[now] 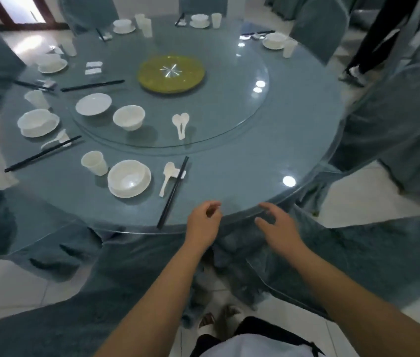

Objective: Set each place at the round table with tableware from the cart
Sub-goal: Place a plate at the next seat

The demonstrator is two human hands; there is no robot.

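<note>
nearest setting: white bowl on plate (pixel 129 178), cup (pixel 94 162) just left, spoon (pixel 167 177) and black chopsticks (pixel 173 192) right, near round table (pixel 255 171) edge
turntable: spare plate (pixel 93 104), bowl (pixel 128 117), two spoons (pixel 181 124) on glass lazy susan (pixel 229 119)
left hand (pixel 203 222): at table edge, fingers loosely curled, holding nothing
right hand (pixel 278 225): fingers spread, empty, over the rim

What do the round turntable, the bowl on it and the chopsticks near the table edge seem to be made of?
The turntable looks like clear glass: the blue cloth shows through it and lamps mirror on it. The bowl seems to be glossy white ceramic, perhaps hard plastic; the blur leaves this open. The chopsticks look like smooth black plastic or lacquered wood.
</note>
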